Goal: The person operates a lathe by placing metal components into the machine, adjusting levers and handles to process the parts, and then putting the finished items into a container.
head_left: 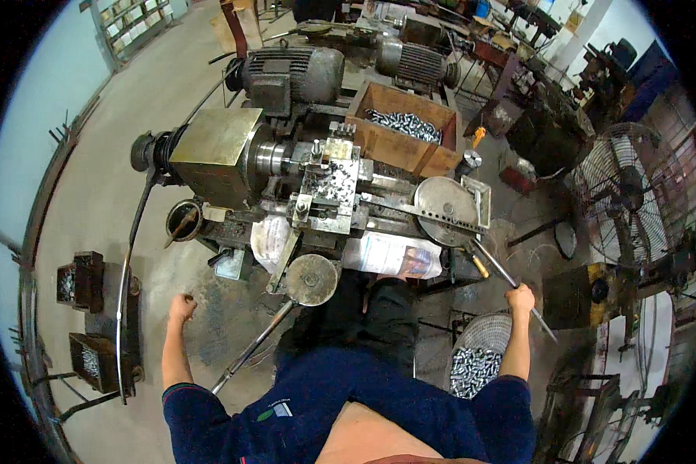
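My right hand (pixel 520 298) is wrapped round a long metal lever rod (pixel 498 267), which slants down to the right from a round plate (pixel 445 210) on the lathe-like machine. My left hand (pixel 182 307) hangs off to the left, below the machine, with its fingers curled. Whatever they may hold is too small to make out. In front of me, the machine's slide (pixel 329 189) is strewn with dark chips beside the spindle (pixel 269 159). A second lever rod (pixel 251 349) runs down from a smaller disc (pixel 311 280) and is untouched.
Shiny small metal parts fill a round basket (pixel 483 334) below my right arm and a wooden box (pixel 400 143) behind the slide. Two small bins (pixel 80 280) (pixel 93 362) stand at the left, near an upright bar (pixel 124 309). A large fan (pixel 622 193) is at the right.
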Tool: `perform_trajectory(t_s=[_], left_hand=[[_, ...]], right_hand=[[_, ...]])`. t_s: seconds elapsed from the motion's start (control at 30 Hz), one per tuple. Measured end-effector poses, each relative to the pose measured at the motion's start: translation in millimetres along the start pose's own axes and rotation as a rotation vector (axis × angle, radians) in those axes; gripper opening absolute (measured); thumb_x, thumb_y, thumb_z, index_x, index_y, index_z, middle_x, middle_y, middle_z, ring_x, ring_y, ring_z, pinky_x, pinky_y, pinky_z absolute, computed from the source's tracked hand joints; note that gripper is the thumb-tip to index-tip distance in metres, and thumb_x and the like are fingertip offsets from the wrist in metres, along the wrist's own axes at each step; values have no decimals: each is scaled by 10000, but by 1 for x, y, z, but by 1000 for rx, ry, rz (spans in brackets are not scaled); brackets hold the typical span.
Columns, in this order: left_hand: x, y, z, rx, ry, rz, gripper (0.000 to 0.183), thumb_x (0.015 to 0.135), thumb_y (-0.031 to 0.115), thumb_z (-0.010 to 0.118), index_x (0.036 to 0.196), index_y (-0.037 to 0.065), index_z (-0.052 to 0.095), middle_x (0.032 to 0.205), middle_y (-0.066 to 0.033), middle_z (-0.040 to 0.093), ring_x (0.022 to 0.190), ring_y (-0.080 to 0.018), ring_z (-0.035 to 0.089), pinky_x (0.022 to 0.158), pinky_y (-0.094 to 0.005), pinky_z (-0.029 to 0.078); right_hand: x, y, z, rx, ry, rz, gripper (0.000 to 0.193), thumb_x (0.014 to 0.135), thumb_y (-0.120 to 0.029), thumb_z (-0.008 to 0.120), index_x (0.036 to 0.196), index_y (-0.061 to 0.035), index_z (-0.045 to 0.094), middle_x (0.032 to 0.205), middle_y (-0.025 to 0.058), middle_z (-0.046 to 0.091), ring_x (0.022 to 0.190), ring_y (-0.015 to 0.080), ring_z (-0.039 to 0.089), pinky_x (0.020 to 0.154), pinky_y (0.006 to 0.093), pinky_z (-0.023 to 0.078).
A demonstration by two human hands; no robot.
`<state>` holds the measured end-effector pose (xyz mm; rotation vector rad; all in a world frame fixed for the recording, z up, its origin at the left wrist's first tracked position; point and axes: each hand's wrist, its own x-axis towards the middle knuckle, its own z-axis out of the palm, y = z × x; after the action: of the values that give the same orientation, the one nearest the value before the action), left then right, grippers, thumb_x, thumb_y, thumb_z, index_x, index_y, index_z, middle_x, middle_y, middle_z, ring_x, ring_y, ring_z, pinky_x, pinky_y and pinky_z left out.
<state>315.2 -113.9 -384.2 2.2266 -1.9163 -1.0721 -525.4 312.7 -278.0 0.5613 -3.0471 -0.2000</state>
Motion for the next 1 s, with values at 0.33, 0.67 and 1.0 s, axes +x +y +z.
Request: perform_trajectory(t_s=[0.33,0.67,1.0], left_hand=[[-8,-15,33,-192,-69,-57,257,751,64,591,978,-46,638,650,-131,630,495,-220,627,423,-313,489],[42,86,30,116,239,291,315,754,197,641,1014,18,651,817,-174,667,729,-296,655,656,-385,521],[45,141,49,640,215,267,416,836,460,563,991,74,575,949,-162,647,904,-347,619,740,-453,496]], right_hand=[[-196,-52,4,429,-41,-184,363,544,-279,630,745,13,552,736,251,610,706,439,592,654,494,480],[-212,-71,-8,463,-121,-150,333,605,-264,566,757,30,530,690,285,573,687,462,568,627,498,450],[-66,1,-5,-86,-16,-57,370,649,-376,642,861,-73,654,878,186,656,813,339,644,720,444,521]])
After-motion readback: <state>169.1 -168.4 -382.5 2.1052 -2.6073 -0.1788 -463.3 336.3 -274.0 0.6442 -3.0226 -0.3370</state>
